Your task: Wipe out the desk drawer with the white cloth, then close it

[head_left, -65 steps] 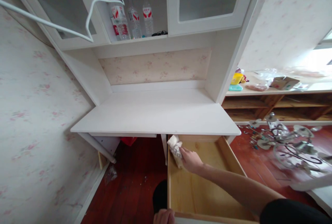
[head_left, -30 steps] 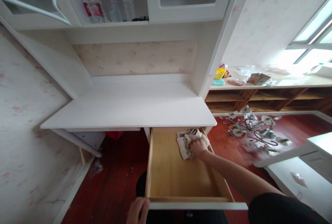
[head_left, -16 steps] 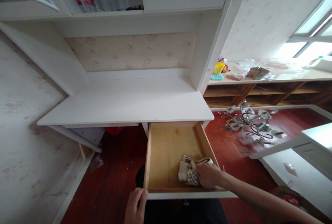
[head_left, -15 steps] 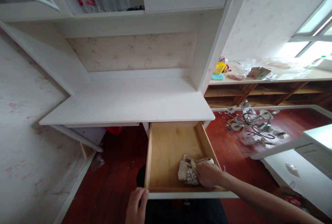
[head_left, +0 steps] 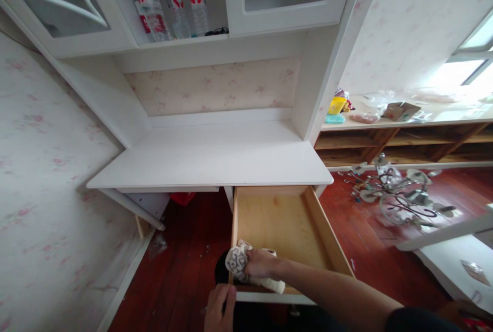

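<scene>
Right hand [head_left: 262, 265]: you clench the patterned cloth [head_left: 239, 264] at the wooden drawer [head_left: 327, 234]'s front-left corner.
Left hand [head_left: 219, 309]: grips the drawer front.
Progress: drawer bottom looks clean; front edge remains.

Daylight floods in from the window [head_left: 468, 60] at right, blowing out to glare; soft shadows under the bench [head_left: 215, 155]; edges bend, slight blur throughout.
</scene>
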Demonstrator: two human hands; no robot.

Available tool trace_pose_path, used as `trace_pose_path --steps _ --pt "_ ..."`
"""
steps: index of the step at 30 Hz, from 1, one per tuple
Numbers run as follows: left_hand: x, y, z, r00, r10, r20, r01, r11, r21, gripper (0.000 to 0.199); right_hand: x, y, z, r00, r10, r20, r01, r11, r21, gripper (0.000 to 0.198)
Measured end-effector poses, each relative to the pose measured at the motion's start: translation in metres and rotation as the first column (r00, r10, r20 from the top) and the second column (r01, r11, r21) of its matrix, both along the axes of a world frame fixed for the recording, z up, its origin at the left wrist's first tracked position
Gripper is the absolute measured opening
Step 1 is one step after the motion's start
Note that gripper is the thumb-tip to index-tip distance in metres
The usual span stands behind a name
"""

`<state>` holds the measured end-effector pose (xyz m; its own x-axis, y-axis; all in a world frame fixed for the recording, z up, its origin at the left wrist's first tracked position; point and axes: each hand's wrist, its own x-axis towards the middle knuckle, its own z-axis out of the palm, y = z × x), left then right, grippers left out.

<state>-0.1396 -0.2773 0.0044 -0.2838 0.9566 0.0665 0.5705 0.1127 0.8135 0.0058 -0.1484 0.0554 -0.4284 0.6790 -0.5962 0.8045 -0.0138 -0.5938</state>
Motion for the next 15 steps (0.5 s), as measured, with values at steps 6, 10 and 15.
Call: trace_pose_path --steps 6,10,15 --pt "-0.002 -0.001 -0.006 1.000 -0.015 0.022 0.014 0.998 0.069 0.049 0.031 0.016 0.005 0.978 -0.160 -0.131 0.145 0.982 -0.122 0.028" --pt "-0.002 -0.002 -0.008 0.999 -0.045 0.020 0.042 0.992 0.122 0.047 0.040 0.040 0.020 0.937 -0.289 -0.197 0.298 0.954 0.020 0.030" --pt "-0.003 -0.001 -0.009 0.998 -0.032 0.050 0.026 0.993 0.118 0.048 0.007 0.043 0.028 0.973 -0.125 -0.193 0.201 0.869 0.453 0.047"
